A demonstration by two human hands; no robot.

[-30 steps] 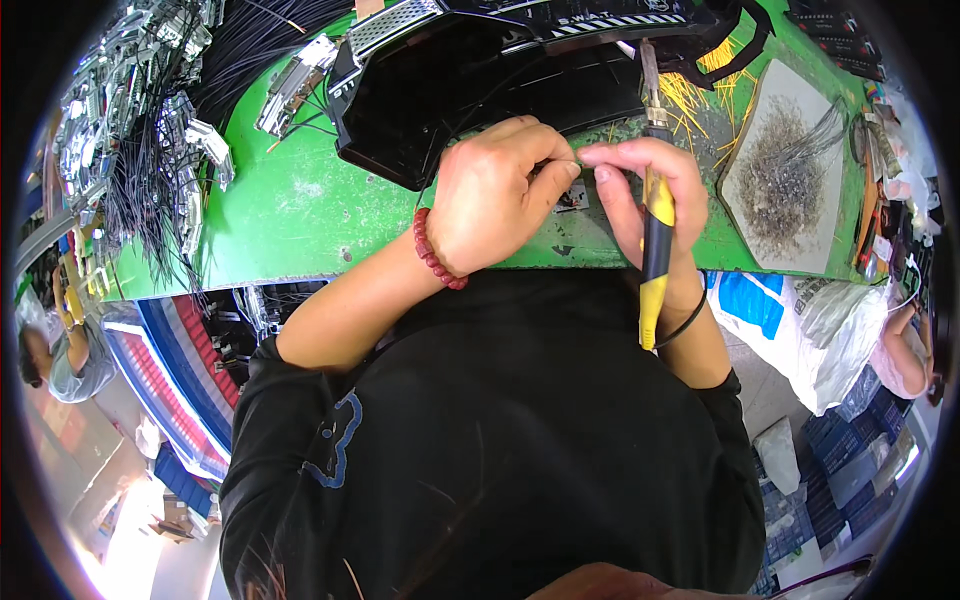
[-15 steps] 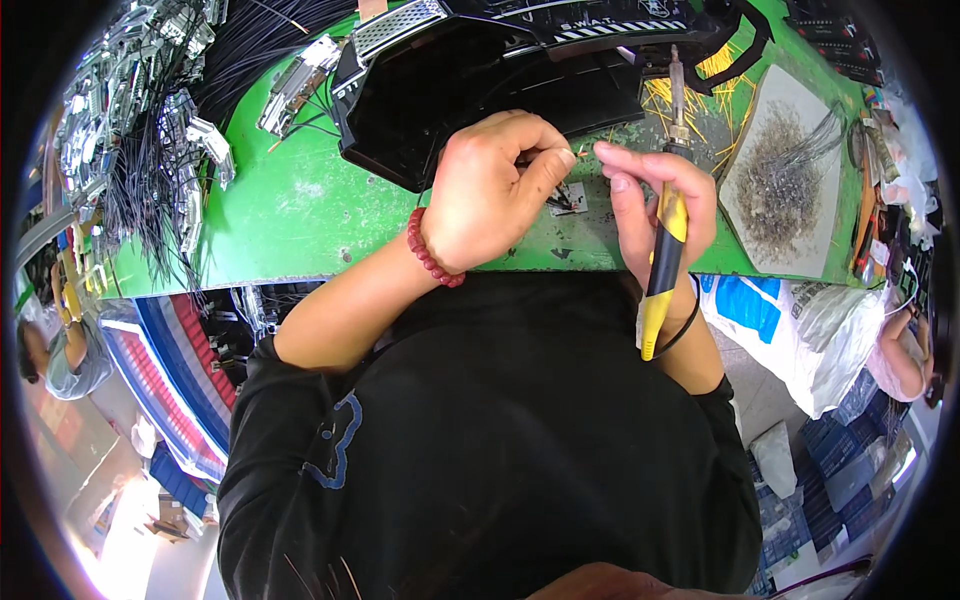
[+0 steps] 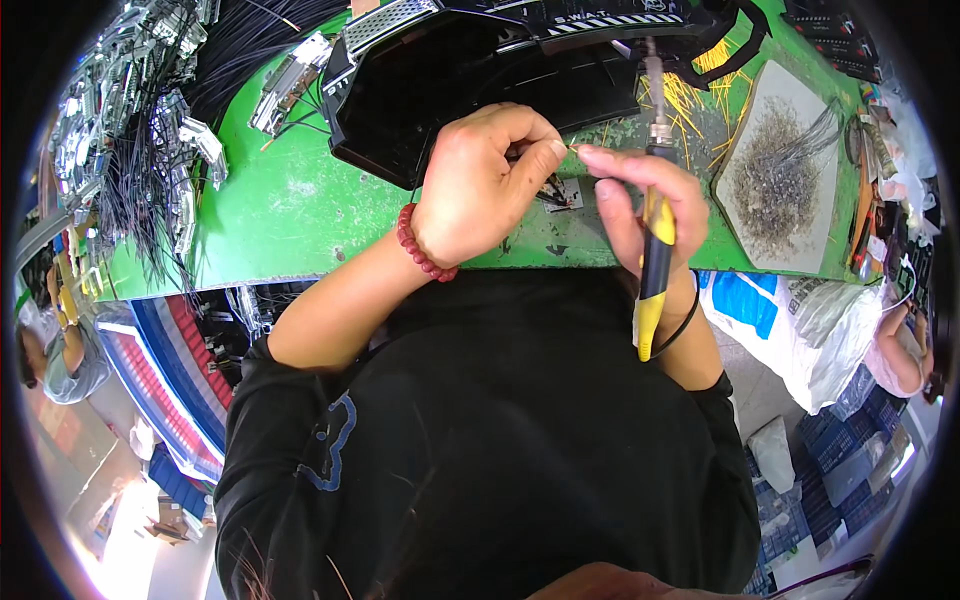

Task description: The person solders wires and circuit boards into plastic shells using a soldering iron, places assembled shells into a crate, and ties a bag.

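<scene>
My left hand (image 3: 482, 185), with a dark red bead bracelet (image 3: 420, 258) at its wrist, is closed in a pinch. A thin wire end (image 3: 571, 148) peeks out between thumb and forefinger. In my right hand (image 3: 675, 195) is a yellow and black soldering iron (image 3: 655, 275), its metal tip turned toward the far side of the bench. The right forefinger reaches out to the wire end and seems to touch it. Just below the fingertips, a small pale piece with dark wire bits (image 3: 565, 195) lies on the green bench. A large black plastic housing (image 3: 400, 110) stands behind the left hand.
Piled metal parts with black wires (image 3: 135, 130) fill the bench's left side. Yellow wires (image 3: 690, 100) lie scattered beyond the iron. A pale board with dark solder scraps (image 3: 780, 180) sits at right. White plastic bags (image 3: 815, 340) hang past the green bench's (image 3: 290, 240) edge.
The right hand and soldering iron have shifted slightly left, bringing the right forefinger up to the wire end. The left hand keeps its pinch, and the view has moved a little.
</scene>
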